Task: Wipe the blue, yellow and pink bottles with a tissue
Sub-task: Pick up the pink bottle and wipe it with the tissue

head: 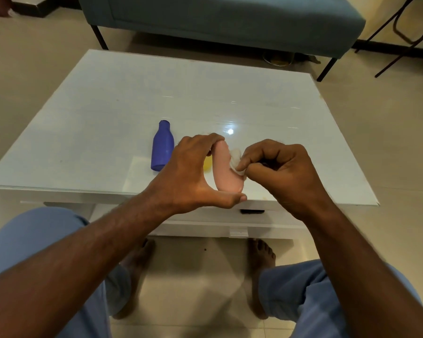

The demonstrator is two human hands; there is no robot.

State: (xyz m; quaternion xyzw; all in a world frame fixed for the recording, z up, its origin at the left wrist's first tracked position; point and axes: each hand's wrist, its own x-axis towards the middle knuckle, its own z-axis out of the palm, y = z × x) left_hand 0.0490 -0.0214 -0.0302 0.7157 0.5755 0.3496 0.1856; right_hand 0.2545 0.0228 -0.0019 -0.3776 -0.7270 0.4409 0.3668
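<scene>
Nearest the viewer, two knees in light blue trousers [34, 245] and two bare feet [261, 264] on the tiled floor are seen. Above the near edge of the white table [108, 106], the pink bottle [224, 167] is held by the left hand [193, 174]: the thumb is set under its base and the fingertips are curled over its top end, so that the bottle is spanned lengthwise. A small white tissue [236, 159] is pinched in the curled fingers of the right hand [279, 172] and pressed against the right side of the pink bottle. Just behind the pink bottle, a sliver of the yellow bottle [207, 163] is visible on the tabletop, mostly hidden. The blue bottle [162, 147] is shown lying on its side to the left, near the near edge, neck pointing away. Beyond the table's far edge, a teal bench [230, 20] is seen.
</scene>
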